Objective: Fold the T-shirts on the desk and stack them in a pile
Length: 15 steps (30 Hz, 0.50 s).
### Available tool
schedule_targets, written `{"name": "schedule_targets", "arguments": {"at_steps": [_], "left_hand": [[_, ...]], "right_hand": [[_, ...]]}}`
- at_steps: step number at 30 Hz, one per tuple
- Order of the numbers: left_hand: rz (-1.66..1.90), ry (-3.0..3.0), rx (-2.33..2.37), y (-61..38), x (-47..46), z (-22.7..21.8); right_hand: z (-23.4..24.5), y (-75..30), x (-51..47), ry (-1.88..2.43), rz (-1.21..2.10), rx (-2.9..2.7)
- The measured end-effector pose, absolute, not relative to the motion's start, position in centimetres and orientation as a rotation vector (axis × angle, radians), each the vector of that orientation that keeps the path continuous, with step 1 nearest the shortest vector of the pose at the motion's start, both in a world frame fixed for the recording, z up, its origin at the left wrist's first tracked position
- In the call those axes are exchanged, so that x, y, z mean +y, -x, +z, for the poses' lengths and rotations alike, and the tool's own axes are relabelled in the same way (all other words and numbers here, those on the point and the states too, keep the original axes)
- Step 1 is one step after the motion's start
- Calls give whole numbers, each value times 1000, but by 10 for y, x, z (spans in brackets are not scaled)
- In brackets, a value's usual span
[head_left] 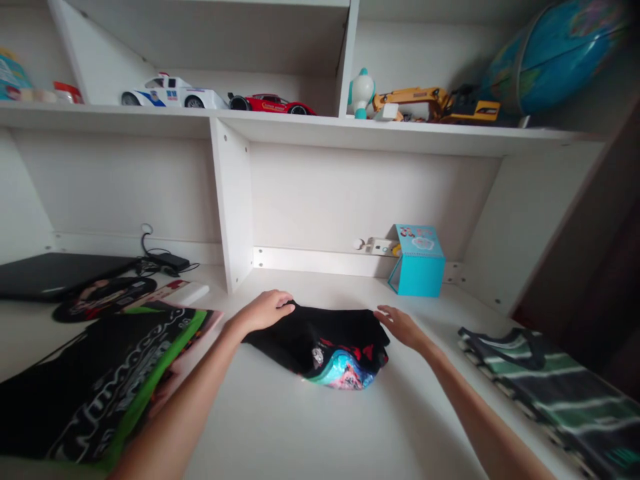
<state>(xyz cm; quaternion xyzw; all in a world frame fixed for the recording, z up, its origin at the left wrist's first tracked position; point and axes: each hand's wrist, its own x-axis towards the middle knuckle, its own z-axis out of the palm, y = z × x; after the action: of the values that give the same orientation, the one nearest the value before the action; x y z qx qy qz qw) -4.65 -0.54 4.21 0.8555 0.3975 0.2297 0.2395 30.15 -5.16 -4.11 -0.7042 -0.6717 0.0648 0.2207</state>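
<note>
1. Head view: a folded black garment (pixel 330 347) is laid mid-desk (pixel 300 427), near a turquoise box (pixel 419 263).
2. The left hand (pixel 265 310) is laid flat on it; the right hand (pixel 403 328) is spread at its edge. Nothing is clasped.
3. The fold seems to be being smoothed.

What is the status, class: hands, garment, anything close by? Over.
Both open: left hand flat on folded black garment, right hand touching its right edge. Behind it, teal box; striped shirt to the right, apart.

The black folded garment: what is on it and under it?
On the garment the left hand rests at its left end; the right hand touches its right edge. Beneath is the white desk; that patch is hidden.
</note>
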Motion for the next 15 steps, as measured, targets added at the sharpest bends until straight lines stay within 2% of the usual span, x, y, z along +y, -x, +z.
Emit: {"name": "schedule_targets", "arguments": {"at_steps": [2,7,11,15], "left_hand": [[477,-2421,1307,33,24,21],[338,-2485,1323,24,57,-15],[353,-2518,1265,29,53,-14],[168,-2537,1123,29,45,-2]], "right_hand": [[-46,-290,-39,1990,178,-1836],[-45,-272,-46,1951,253,-1965],[-27,-273,-66,1863,276,-2029],[8,-287,-80,1785,203,-1979]]}}
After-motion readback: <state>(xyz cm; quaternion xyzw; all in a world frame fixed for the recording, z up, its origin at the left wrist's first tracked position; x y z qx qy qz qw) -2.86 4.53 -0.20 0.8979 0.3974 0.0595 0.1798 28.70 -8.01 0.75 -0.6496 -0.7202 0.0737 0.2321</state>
